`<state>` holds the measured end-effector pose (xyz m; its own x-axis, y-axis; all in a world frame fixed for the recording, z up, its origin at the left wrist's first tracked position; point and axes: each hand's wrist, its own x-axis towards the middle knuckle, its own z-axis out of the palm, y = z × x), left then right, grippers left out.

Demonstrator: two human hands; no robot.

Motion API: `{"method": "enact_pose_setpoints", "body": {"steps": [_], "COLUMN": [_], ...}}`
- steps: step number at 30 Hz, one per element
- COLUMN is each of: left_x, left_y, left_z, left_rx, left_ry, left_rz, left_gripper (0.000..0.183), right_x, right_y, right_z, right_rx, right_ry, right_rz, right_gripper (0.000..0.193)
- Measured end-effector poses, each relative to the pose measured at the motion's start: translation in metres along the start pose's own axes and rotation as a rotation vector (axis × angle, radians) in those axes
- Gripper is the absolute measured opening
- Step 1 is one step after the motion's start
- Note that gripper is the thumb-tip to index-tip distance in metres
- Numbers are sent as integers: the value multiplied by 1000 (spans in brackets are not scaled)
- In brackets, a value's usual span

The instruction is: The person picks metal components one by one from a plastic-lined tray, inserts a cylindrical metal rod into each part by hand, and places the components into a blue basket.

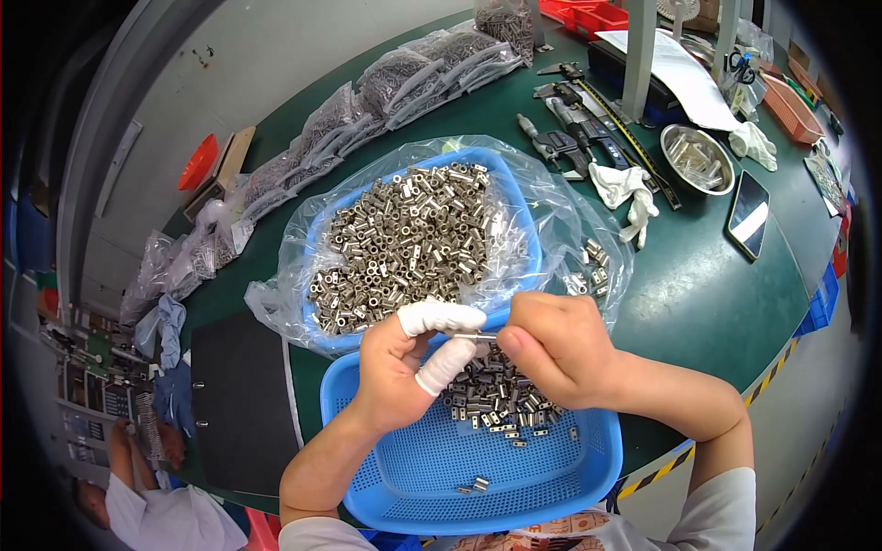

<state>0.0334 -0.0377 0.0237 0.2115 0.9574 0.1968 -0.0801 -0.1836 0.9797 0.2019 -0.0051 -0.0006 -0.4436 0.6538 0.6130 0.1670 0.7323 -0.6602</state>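
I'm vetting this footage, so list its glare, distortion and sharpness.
Head view: glare whitens part of the phone; head view: the green table shows a pale sheen and bowed edges; head view: the clear plastic glints; head view: corners fall to black; head view: the left hand and right hand look fairly sharp.

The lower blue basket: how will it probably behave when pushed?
The lower blue basket would probably slide rather than tip, being wide and low. Being perforated, it may flex. The loose metal parts heaped inside might shift.
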Motion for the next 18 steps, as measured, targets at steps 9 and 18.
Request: {"method": "enact_pose_setpoints", "body": {"steps": [9,18], "left_x": [0,-2], "left_y": [0,8], "left_z": [-1,7], "left_rx": [368,533], "left_ry": [32,75], "left_rz": [203,456], "left_gripper": [14,18], "right_x": [1,1], "right_y": [1,4], "right_z": [-6,-8], "right_rx": [151,499], "right_ry": [-64,-229], "right_rz": [-51,156], "right_gripper": [17,24]}}
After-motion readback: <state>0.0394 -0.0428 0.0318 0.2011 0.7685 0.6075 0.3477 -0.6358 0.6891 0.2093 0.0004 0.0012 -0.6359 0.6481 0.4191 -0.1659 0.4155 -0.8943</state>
